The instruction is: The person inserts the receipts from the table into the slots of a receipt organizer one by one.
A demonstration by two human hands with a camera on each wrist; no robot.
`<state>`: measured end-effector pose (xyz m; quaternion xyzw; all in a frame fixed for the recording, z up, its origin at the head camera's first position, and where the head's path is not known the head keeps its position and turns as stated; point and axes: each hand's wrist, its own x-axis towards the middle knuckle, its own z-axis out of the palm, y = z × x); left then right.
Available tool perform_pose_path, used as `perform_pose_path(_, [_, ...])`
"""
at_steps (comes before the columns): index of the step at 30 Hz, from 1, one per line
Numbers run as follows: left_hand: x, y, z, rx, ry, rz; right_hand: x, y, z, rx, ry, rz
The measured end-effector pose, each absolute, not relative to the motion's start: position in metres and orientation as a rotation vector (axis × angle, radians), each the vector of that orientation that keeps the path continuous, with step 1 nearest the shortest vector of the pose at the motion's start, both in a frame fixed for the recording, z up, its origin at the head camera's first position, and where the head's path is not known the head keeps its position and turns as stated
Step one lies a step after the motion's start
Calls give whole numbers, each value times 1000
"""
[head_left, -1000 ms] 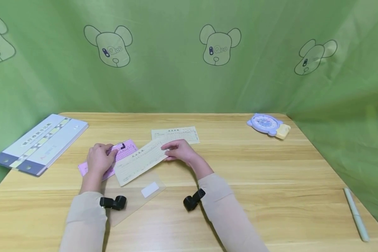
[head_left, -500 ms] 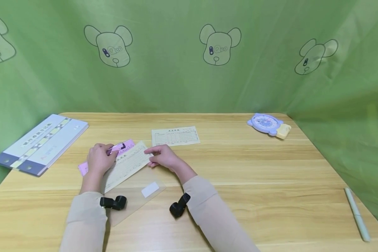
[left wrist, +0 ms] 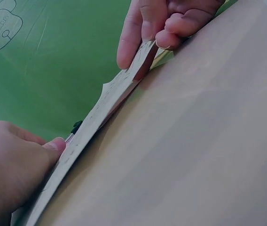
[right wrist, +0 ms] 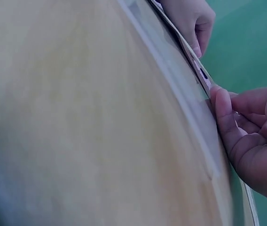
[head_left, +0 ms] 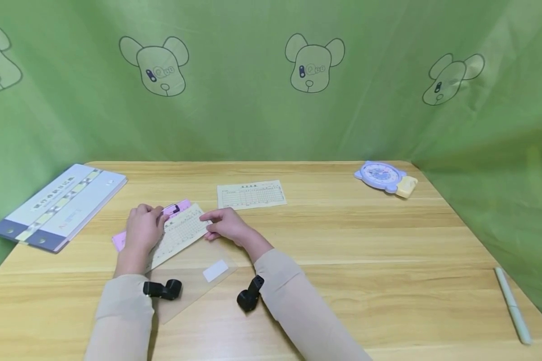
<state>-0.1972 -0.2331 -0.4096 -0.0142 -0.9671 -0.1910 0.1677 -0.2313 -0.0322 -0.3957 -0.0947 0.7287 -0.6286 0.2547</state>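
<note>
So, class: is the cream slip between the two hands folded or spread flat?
Spread. The cream slip shows its whole printed grid, unfolded, over the pink slip; the left hand and right hand pinch its ends.

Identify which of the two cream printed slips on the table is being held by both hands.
The nearer cream slip, lying askew over the pink slip, pinched by the left hand and right hand. The other cream slip lies untouched farther back.

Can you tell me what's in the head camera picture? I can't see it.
Two hands hold a cream paper form over a pink slip on a wooden table: left hand, right hand. Another form lies behind them.
</note>
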Motion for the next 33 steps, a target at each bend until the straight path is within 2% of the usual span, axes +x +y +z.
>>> perform_pose_path(33, [-199,-233,-409,-11,-2790,-558,-238,-53,-385,-177,2067,-1687])
